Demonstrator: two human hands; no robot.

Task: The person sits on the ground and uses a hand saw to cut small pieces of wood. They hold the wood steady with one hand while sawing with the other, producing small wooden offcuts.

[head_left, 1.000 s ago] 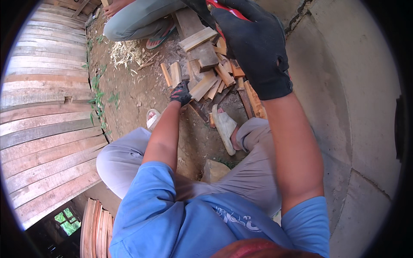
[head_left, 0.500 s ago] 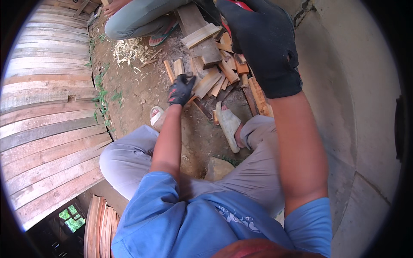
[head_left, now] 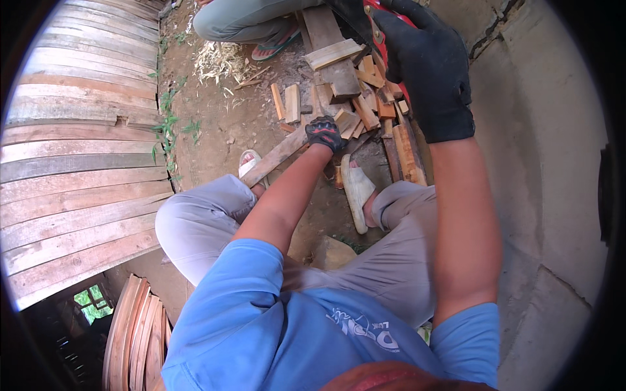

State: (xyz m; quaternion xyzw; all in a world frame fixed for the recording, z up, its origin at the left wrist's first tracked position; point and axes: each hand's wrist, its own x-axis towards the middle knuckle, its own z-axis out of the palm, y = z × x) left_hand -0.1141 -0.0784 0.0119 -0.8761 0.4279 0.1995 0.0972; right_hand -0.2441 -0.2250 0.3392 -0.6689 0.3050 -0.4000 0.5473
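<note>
My left hand (head_left: 325, 134), in a black glove with red marks, is closed on a wooden plank (head_left: 279, 157). This plank slants from the wood pile toward my left foot, and its far end is hidden by the hand. Just beyond my fingers lies a short, pale wood block (head_left: 347, 121). Raised at the upper right, my right hand (head_left: 427, 72) in a black glove is wrapped round a red-handled tool (head_left: 407, 10) with round rivets. Most of the tool is hidden by the glove or cut off by the frame, so its kind is unclear.
Cut wood pieces (head_left: 385, 107) are heaped ahead, beside a thick board (head_left: 323, 29). Another person's leg (head_left: 254, 18) is at the top, near wood shavings (head_left: 222, 62). A plank wall (head_left: 78, 143) runs along the left, a grey wall (head_left: 521, 150) along the right.
My left hand has moved right and slightly nearer, and the plank now lies across toward my left foot. The right hand has shifted slightly right, showing more of the red handle.
</note>
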